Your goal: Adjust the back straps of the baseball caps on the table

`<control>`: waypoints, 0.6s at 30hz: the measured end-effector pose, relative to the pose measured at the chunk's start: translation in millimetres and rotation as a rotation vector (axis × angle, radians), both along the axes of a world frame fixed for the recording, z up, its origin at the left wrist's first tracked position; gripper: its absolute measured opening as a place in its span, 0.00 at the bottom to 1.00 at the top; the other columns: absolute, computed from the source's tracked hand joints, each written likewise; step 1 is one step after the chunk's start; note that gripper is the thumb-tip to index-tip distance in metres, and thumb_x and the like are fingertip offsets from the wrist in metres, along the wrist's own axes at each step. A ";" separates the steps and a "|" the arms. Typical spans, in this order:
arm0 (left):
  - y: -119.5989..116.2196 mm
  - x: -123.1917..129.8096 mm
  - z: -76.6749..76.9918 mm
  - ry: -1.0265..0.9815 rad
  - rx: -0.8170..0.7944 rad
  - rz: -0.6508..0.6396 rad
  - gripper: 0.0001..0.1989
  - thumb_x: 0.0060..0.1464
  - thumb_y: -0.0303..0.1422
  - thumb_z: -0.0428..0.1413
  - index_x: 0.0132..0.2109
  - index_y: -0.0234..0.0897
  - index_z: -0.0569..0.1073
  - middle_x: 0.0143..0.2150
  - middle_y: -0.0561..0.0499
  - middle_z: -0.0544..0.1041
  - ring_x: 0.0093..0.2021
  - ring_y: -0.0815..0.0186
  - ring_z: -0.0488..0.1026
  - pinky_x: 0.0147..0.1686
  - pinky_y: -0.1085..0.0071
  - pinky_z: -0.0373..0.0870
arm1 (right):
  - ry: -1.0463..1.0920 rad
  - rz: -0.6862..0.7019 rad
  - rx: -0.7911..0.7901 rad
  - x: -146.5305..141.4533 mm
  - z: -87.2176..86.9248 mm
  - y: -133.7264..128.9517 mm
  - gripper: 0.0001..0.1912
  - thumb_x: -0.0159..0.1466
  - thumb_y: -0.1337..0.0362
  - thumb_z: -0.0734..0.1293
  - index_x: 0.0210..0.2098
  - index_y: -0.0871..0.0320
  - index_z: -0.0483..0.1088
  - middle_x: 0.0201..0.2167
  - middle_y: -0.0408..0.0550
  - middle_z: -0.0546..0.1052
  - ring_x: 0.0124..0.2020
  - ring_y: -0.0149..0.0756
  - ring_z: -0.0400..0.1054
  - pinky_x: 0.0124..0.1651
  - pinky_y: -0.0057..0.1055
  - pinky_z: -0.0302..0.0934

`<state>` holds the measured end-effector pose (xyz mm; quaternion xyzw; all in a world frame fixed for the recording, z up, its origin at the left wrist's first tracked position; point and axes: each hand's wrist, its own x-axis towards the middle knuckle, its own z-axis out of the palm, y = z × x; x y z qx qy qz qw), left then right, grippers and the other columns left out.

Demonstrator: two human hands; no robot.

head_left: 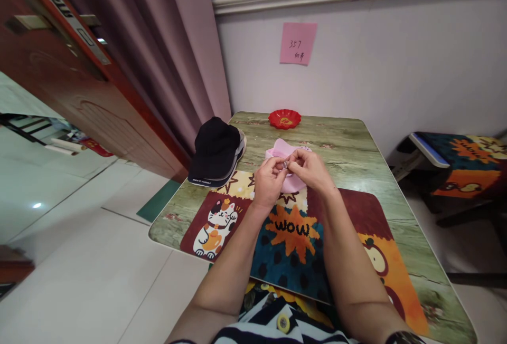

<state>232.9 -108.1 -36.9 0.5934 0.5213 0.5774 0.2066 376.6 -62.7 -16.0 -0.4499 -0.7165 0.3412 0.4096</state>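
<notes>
The person's left hand (268,181) and right hand (311,169) together pinch a small silvery piece (285,164), perhaps a buckle; the pale-pink fabric cap (293,183) shows between and just beyond them. Being so tiny, the piece could slip if either pinch loosens.

Pink cap (293,183) only partly in view

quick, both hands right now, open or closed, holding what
Left hand: closed, pinching a small silvery piece at the pink cap.
Right hand: closed in a pinch at the same piece.
</notes>
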 end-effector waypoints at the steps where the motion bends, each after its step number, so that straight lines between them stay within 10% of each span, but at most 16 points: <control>1: 0.5 0.5 0.4 -0.025 -0.006 -0.002 0.09 0.50 0.26 0.62 0.40 0.38 0.79 0.33 0.52 0.76 0.29 0.71 0.71 0.33 0.75 0.70 | 0.020 0.007 -0.009 0.1 -0.9 0.6 0.03 0.56 0.64 0.66 0.27 0.56 0.70 0.26 0.44 0.78 0.28 0.35 0.70 0.33 0.30 0.60; 18: -1.6 4.0 8.7 -0.778 -0.383 -0.149 0.21 0.37 0.38 0.72 0.35 0.31 0.76 0.25 0.50 0.78 0.23 0.69 0.76 0.27 0.73 0.75 | 0.009 -0.018 0.034 -0.7 -1.0 0.0 0.04 0.56 0.62 0.68 0.28 0.57 0.72 0.24 0.43 0.76 0.25 0.31 0.67 0.30 0.28 0.57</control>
